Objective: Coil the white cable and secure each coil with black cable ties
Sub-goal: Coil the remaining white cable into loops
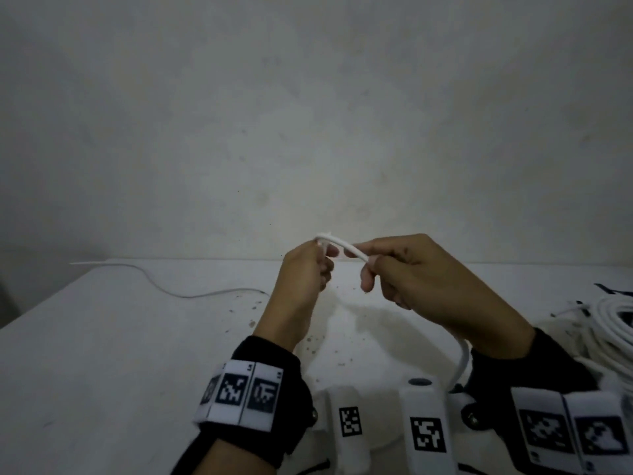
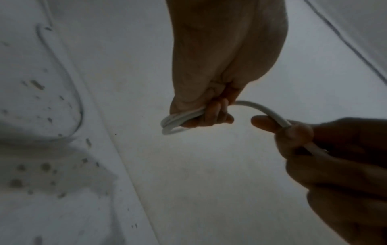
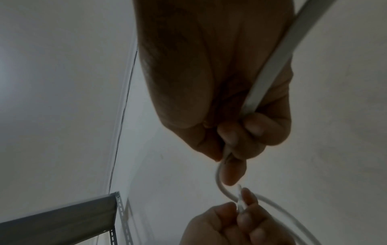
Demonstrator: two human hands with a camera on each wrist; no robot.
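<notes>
Wrist bands with printed markers (image 1: 244, 392) sit lowest in the head view, and above them both hands work in the air over the desk (image 1: 102, 354). Left hand (image 1: 301, 279) has its fingers curled round a few small loops of the white cable (image 2: 176, 122), its grip closed tight on them. Right hand (image 1: 421, 279) pinches the cable's running length between thumb and forefinger, just beside the left, and the cable trails down past the right wrist. More white cable (image 1: 613, 323) lies piled at the desk's right edge, with dark bits on it that may be ties; I cannot tell. A thin white line (image 1: 164, 286) curves across the far left of the desk.

Coiling looks barely begun. To do it well, I would feed each new loop at the same size as those held, let the cable twist freely through the right fingers, and keep the left grip firm so the loops do not spring apart
</notes>
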